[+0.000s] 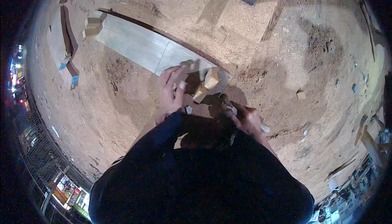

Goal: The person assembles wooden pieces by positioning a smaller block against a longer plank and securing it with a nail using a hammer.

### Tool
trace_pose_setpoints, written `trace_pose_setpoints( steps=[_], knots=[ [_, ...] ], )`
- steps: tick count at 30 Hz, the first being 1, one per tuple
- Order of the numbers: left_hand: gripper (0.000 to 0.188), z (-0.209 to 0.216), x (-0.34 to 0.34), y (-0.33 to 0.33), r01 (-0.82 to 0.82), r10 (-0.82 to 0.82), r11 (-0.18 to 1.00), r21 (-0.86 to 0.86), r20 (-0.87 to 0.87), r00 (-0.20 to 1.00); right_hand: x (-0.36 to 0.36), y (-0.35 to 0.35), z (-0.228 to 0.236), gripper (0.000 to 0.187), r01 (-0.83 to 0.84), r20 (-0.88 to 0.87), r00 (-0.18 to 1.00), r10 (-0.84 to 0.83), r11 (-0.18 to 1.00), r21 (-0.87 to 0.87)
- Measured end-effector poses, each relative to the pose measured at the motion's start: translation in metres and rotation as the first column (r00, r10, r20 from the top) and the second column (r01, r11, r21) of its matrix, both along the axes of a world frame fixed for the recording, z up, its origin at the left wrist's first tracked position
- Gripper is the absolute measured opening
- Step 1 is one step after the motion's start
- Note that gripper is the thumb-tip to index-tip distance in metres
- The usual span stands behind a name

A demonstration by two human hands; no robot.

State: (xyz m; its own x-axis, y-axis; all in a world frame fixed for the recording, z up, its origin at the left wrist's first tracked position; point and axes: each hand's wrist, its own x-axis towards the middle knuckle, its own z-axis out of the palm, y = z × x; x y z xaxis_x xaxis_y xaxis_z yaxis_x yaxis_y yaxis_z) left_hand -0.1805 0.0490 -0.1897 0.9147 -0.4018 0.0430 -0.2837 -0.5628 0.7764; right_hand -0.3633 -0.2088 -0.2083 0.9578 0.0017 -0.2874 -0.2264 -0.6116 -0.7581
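So we're crouched over a long grey board lying on the sawdust-covered ground. Our left hand sits at the board's near end, fingers spread and pressing down right beside two small wooden blocks propped on that end. Our right hand has its fingers clamped around a tool handle, head just next to the blocks. More blocks sit at the far end.

Harsh light from above — the person's shadow falls forward; fisheye edges dark, slightly blurred
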Motion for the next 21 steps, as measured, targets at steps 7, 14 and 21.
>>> trace_pose_setpoints(
  steps=[7,14,21],
  knots=[
    [0.044,0.019,0.008,-0.059,0.267,-0.316,0.923,0.275,0.151,0.937,0.002,0.001,0.005,0.036,0.143,-0.096,0.985,-0.142,0.990,0.003],
    [0.032,0.005,0.001,-0.061,0.257,-0.321,0.924,0.284,0.210,0.924,-0.006,0.000,-0.002,0.026,0.184,-0.102,0.978,-0.184,0.983,-0.013],
    [0.032,0.008,-0.001,-0.070,0.231,-0.309,0.888,0.397,0.145,0.940,-0.006,0.001,0.002,0.028,0.212,-0.130,0.968,-0.214,0.977,-0.033]
  ],
)
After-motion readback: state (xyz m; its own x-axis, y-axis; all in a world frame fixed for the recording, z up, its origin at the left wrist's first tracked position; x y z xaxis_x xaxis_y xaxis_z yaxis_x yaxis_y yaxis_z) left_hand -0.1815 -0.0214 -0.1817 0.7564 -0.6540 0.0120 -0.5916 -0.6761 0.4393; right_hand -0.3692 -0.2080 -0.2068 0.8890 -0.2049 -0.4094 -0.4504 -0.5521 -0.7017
